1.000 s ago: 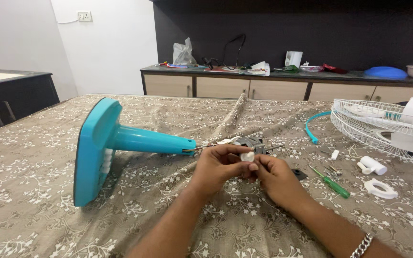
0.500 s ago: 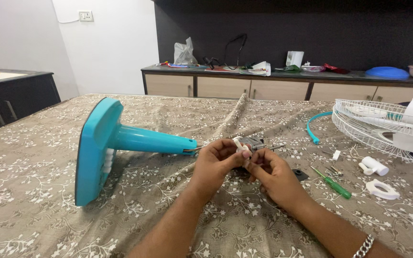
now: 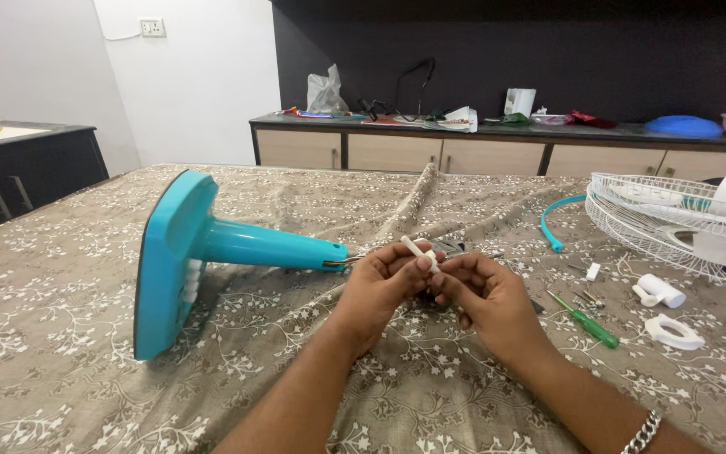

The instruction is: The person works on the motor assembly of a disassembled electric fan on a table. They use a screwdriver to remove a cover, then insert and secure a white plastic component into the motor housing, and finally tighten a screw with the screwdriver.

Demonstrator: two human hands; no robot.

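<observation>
A turquoise fan stand (image 3: 203,252) lies on its side on the patterned cloth, its round base to the left and its neck pointing right. At the neck's end, my left hand (image 3: 380,290) and my right hand (image 3: 485,298) meet. Both pinch a small white rod-like part (image 3: 420,252), tilted up to the left between the fingertips. A dark metal piece with wires (image 3: 455,246) shows just behind the fingers. What lies under my palms is hidden.
A green-handled screwdriver (image 3: 586,319), small screws, a white cylinder part (image 3: 661,292) and a white ring (image 3: 674,332) lie to the right. A white wire fan grille (image 3: 674,214) and turquoise rim strip (image 3: 552,223) sit far right. A cluttered cabinet (image 3: 497,147) stands behind.
My hands have turned the small white part, lifting it so it now sticks up between the fingertips. The fan stand has stayed in place.
</observation>
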